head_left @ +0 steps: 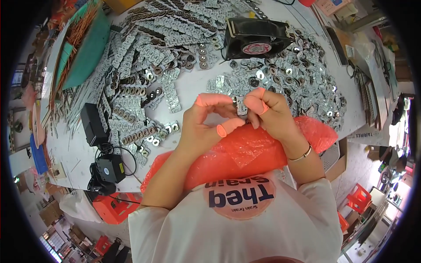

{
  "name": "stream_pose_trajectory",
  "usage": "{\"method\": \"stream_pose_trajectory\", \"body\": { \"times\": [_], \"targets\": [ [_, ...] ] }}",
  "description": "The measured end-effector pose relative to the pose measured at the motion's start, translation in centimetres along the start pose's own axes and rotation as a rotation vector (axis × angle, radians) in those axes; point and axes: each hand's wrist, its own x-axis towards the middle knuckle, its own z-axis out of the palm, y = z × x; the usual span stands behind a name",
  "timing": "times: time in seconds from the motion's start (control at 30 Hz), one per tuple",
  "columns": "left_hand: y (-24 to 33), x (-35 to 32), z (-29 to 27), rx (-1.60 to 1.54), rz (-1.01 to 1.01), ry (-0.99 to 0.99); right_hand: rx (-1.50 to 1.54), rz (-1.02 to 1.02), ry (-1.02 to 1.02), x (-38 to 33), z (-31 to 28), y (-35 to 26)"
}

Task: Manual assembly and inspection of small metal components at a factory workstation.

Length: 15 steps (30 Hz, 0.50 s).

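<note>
My left hand and my right hand meet above the table's near edge, both pinching one small silver circuit-board piece between their fingertips. Orange rubber finger cots cover several fingertips on both hands. A thin bracelet circles my right wrist. Just beyond the hands lies a heap of separated small round-holed board pieces. Strips of joined boards are piled to the left.
A black square fan stands at the back of the white table. An orange bubble-wrap bag lies over the near edge under my forearms. Black boxes with cables sit at left, a teal tray with copper rods far left.
</note>
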Motion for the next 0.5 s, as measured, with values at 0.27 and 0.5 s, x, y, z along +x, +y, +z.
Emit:
{"method": "stream_pose_trajectory", "body": {
  "times": [0.27, 0.5],
  "targets": [
    [-0.6, -1.0, 0.0, 0.413, 0.056, 0.008, -0.045, 0.039, 0.044, -0.8, -0.1, 0.0],
    [-1.1, 0.4, -0.4, 0.767, 0.172, -0.029, 0.221, -0.191, 0.349, -0.3, -2.0, -0.5]
  ]
}}
